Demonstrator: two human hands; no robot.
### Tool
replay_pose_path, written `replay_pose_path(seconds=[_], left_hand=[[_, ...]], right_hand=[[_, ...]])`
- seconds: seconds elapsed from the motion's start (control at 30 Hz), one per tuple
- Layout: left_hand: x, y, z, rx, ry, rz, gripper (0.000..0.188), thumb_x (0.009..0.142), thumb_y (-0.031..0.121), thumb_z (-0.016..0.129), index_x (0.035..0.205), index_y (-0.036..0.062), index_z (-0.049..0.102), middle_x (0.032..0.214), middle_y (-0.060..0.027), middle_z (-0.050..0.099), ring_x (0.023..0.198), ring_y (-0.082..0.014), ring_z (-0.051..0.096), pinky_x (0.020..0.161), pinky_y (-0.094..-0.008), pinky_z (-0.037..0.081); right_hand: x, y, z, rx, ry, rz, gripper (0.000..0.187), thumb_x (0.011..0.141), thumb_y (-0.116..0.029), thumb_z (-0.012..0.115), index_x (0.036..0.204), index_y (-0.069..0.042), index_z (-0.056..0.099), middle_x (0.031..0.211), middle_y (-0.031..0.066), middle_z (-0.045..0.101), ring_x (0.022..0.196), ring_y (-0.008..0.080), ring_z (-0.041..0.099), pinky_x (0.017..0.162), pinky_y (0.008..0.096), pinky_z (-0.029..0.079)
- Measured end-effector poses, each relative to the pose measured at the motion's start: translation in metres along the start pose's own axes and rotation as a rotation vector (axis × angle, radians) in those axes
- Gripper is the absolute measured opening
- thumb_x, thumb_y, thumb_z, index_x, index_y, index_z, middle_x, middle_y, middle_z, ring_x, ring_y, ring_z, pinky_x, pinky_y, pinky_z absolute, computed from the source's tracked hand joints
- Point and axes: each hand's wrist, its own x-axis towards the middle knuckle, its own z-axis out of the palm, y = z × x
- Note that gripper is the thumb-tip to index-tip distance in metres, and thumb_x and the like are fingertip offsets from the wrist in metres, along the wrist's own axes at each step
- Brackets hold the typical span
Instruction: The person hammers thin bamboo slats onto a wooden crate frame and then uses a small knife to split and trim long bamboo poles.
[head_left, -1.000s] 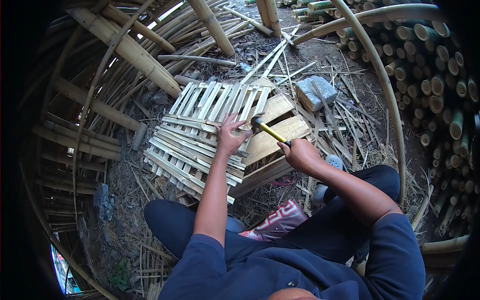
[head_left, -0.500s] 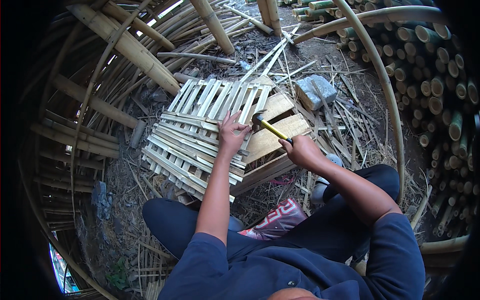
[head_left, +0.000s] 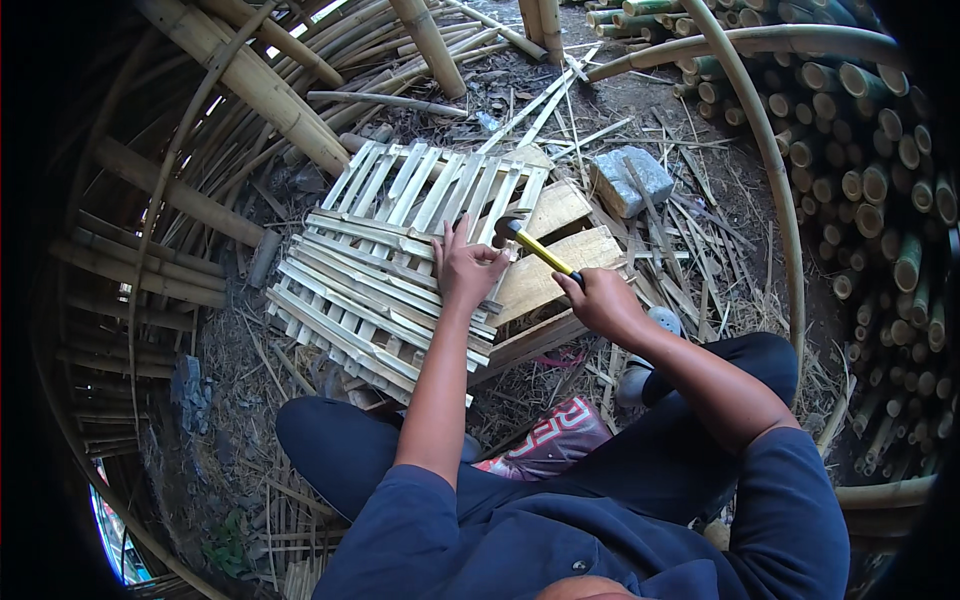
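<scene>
My right hand [head_left: 606,306] is wrapped round the yellow and black handle of a claw hammer [head_left: 548,256]. The hammer's head hovers close to the fingertips of my left hand [head_left: 468,272]. On that left hand, thumb and forefinger are pinched together at the right edge of a lattice of pale bamboo slats [head_left: 370,285], and the other fingers stretch out over the slats. Whatever the pinch holds is too small to make out. Under the lattice's right side sits a low wooden platform of planks [head_left: 553,278].
A grey stone block [head_left: 632,182] lies beyond the platform among scattered bamboo strips. Stacked bamboo poles [head_left: 870,190] fill the right side. Thick poles [head_left: 250,85] slant across the upper left. A printed red and grey bag [head_left: 555,440] lies between my legs.
The hammer's head has tilted slightly, its claw now showing more. The lattice appears a little farther left and higher in view. Both hands stay nearly in place.
</scene>
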Motion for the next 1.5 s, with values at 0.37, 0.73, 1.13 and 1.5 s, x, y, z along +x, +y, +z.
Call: replay_pose_path(seconds=[0.37,0.73,1.13,1.5], left_hand=[[-0.003,0.004,-0.003,0.084,-0.018,-0.060,0.024,0.074,0.041,0.085,0.071,0.0174,0.080,0.162,-0.0131,0.039,0.156,-0.0409,0.010,0.126,-0.0583,-0.003],[-0.001,0.011,-0.001,0.077,-0.031,-0.079,0.036,0.077,0.047,0.083,0.065,0.0139,0.076,0.159,-0.0159,0.042,0.156,-0.0390,0.014,0.126,-0.0575,-0.003],[-0.003,0.011,0.000,0.096,-0.022,-0.102,0.039,0.078,0.053,0.082,0.066,0.0159,0.077,0.159,-0.0142,0.043,0.156,-0.0365,0.018,0.126,-0.0548,-0.001],[-0.003,0.010,0.001,0.063,-0.003,-0.035,0.039,0.079,0.045,0.083,0.061,0.0124,0.071,0.160,-0.0163,0.040,0.156,-0.0373,0.018,0.125,-0.0605,0.000]], right_hand=[[-0.003,0.000,0.007,-0.030,0.102,-0.033,0.058,0.102,-0.046,0.054,0.081,0.005,0.068,0.074,0.0296,0.066,0.074,0.0477,0.067,0.070,0.0561,0.052],[-0.003,0.003,0.017,-0.038,0.122,-0.039,0.056,0.102,-0.046,0.054,0.081,0.004,0.067,0.073,0.0294,0.065,0.074,0.0481,0.067,0.070,0.0561,0.052],[-0.005,-0.002,0.016,-0.023,0.130,-0.021,0.057,0.102,-0.046,0.054,0.082,0.005,0.068,0.073,0.0298,0.066,0.074,0.0489,0.067,0.071,0.0565,0.052],[-0.006,-0.002,0.016,-0.007,0.090,-0.019,0.057,0.102,-0.045,0.054,0.082,0.006,0.068,0.074,0.0302,0.066,0.075,0.0495,0.067,0.071,0.0569,0.052]])
